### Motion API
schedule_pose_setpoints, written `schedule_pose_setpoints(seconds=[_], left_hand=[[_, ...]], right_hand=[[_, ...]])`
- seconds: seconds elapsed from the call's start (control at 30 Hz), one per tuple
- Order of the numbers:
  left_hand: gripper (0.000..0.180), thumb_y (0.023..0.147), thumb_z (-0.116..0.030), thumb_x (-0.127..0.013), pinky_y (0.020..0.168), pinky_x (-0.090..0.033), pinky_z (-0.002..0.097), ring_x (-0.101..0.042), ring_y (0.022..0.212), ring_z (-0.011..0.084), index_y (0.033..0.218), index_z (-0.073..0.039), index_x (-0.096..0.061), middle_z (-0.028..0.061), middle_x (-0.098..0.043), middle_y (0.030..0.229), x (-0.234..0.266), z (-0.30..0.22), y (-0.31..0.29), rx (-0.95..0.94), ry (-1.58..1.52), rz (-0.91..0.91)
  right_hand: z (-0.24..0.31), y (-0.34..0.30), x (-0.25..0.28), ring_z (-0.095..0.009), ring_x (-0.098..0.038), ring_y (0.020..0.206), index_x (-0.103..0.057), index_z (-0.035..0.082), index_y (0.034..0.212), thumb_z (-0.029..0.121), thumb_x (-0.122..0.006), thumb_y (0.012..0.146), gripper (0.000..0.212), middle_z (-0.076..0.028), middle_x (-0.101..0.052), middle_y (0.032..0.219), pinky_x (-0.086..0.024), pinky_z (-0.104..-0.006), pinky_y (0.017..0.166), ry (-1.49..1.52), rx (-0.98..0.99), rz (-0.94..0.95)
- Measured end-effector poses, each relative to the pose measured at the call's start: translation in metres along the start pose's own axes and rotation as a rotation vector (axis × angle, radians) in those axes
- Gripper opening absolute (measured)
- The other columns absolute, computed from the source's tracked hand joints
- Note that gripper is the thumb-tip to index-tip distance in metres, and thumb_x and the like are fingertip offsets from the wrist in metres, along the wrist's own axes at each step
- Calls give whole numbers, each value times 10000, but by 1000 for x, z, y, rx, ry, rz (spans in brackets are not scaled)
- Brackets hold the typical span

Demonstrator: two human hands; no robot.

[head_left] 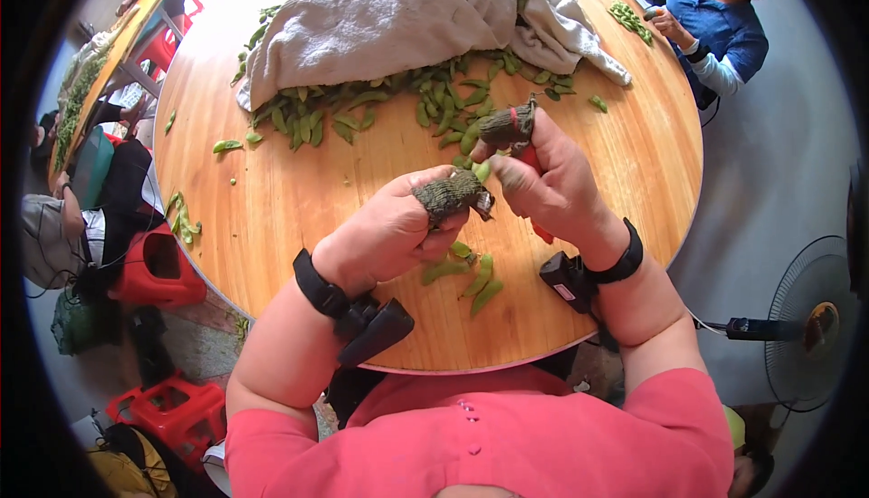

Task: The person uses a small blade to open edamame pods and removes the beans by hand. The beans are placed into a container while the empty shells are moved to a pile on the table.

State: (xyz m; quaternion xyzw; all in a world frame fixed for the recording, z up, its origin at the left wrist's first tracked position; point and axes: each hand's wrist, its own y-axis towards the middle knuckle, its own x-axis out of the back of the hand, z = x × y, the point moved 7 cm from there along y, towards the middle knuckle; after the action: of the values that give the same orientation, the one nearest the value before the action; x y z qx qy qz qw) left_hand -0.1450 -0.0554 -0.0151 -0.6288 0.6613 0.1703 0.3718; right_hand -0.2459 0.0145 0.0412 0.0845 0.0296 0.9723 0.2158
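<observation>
My left hand (385, 226), a dark knitted cover on a finger, is closed on a green soybean pod (482, 171) over the round table. To its right, my right hand (557, 186) wears a similar cover tied with red and closes around a red-handled tool (541, 233); its working end is hidden. The right thumb is close to the pod's end; whether it touches cannot be told. Several loose pods (482, 273) lie on the wood below my hands. Beyond them a heap of pods (444, 100) spills from beneath a whitish towel (380, 27).
The round wooden table (299, 199) fills the middle. A co-worker in blue (724, 23) handles pods at the far right. Red stools (158, 267) stand at the left, near other seated people. A fan (806, 321) stands at the right. Dark devices (376, 333) are strapped to my wrists.
</observation>
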Motion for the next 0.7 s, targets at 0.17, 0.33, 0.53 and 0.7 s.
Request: schedule_pose_setpoints(seconds=[0.17,0.33,0.53,0.7], left_hand=[[100,916,-59,-488,456,-235,188,-335,526,32,940,-95,-578,-66,-437,682,6,-10,0,-164,101,-163],[38,913,-104,-556,523,-317,196,-383,613,23,911,-84,-588,-73,-476,728,10,-16,3,-330,379,-212],[20,893,-81,-576,589,-357,193,-421,689,18,902,-64,-574,-69,-508,775,12,-20,2,-450,759,-315],[43,882,-79,-587,565,-361,215,-412,662,41,865,-52,-558,-64,-479,740,9,-22,-1,-468,1000,-366]], right_hand=[[-22,2,17,-49,-471,443,-497,44,1017,107,-380,959,145,-21,-556,714,-378,-195,380,101,-115,-35],[-21,-3,2,-38,-434,419,-482,50,1023,120,-355,963,157,6,-507,651,-344,-183,375,128,-297,138],[-28,-5,-4,-33,-399,416,-451,60,1003,99,-349,941,126,21,-473,634,-324,-179,378,245,-315,193],[-27,-5,-8,-31,-402,421,-449,67,978,85,-344,934,115,20,-472,635,-319,-186,374,220,-290,230]])
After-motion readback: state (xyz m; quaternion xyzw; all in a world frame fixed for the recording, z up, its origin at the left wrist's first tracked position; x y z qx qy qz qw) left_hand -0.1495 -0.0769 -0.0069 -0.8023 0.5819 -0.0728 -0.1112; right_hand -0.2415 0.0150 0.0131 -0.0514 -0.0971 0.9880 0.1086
